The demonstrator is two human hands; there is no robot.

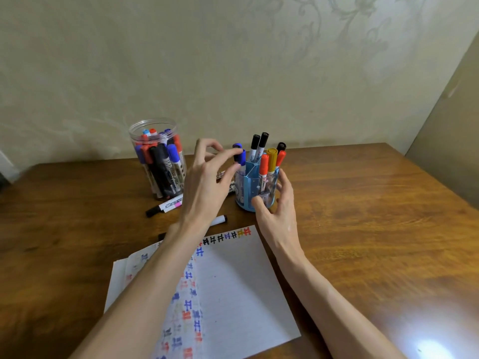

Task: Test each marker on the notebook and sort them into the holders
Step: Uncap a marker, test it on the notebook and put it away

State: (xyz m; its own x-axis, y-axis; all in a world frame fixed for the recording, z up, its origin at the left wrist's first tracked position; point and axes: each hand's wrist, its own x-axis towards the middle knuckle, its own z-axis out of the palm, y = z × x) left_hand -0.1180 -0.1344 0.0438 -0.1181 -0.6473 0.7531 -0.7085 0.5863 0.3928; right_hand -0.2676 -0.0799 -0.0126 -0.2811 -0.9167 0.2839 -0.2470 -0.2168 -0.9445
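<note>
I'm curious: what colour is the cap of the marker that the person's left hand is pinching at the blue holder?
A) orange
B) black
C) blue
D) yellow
C: the left hand pinches the blue-capped marker between thumb and forefinger at the blue holder, which the right hand grips from the side.

A brown wooden worktop (363, 203) stood against a pale wall (233, 60) with a faint floral pattern; a bright glare (430, 348) lay at its near right.
</note>
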